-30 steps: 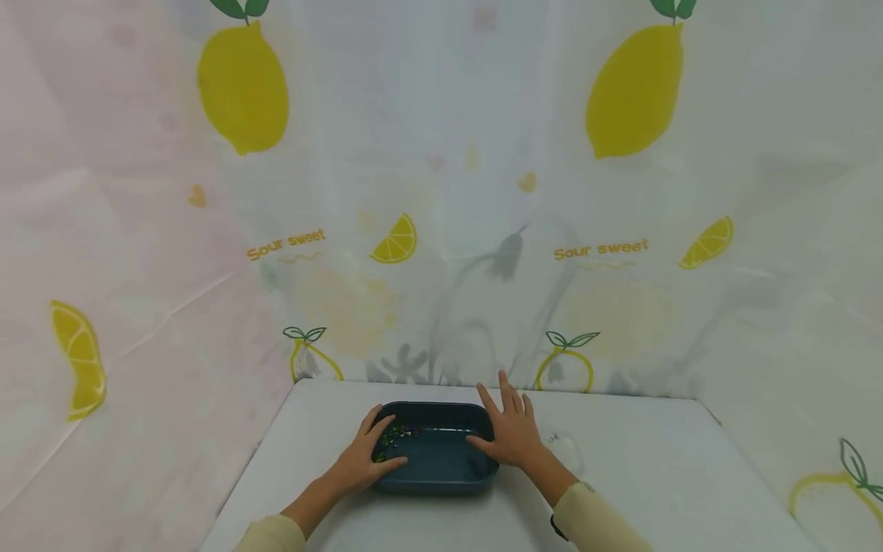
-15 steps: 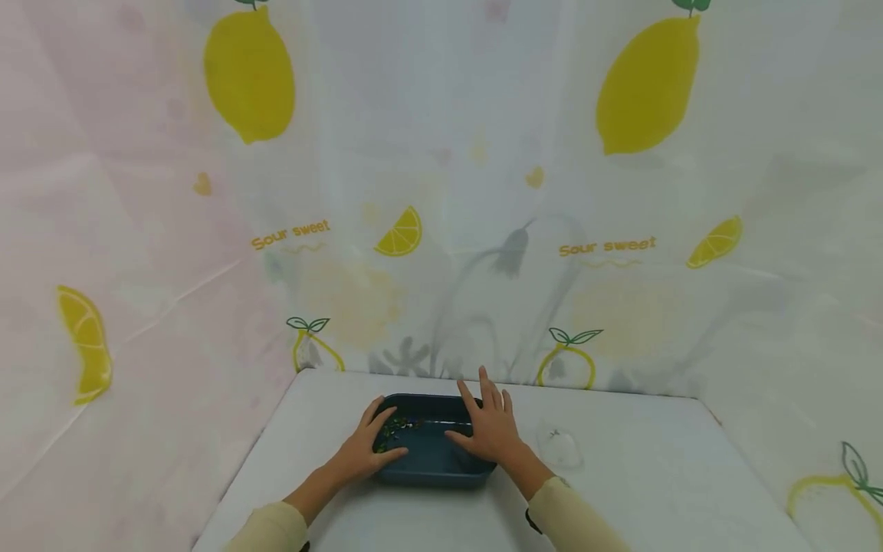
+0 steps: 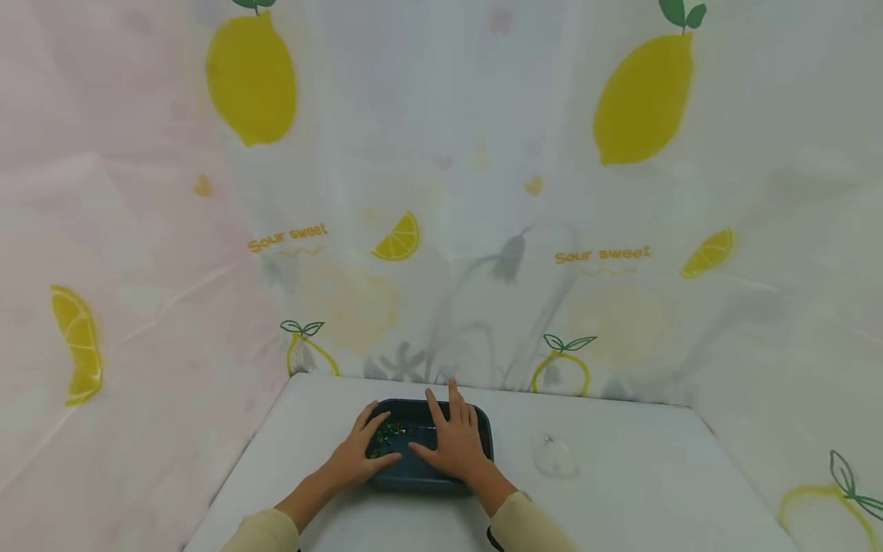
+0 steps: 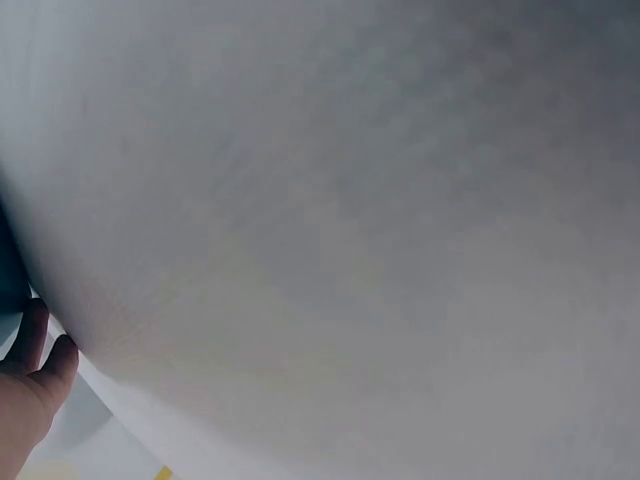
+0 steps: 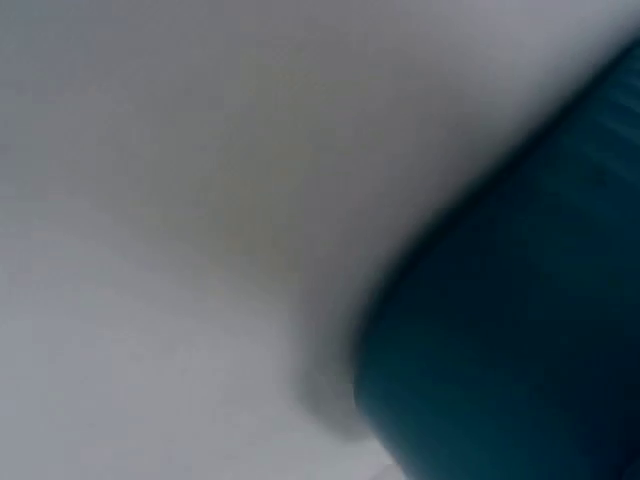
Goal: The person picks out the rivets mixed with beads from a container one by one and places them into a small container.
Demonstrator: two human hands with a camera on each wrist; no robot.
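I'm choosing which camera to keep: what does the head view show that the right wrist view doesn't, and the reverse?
Only the head view: the left hand, the right hand, small multicoloured pieces in the dark container and the lemon-print backdrop.
Only the right wrist view: a blurred close-up of the container's outer wall.
Both: the container and white tabletop.
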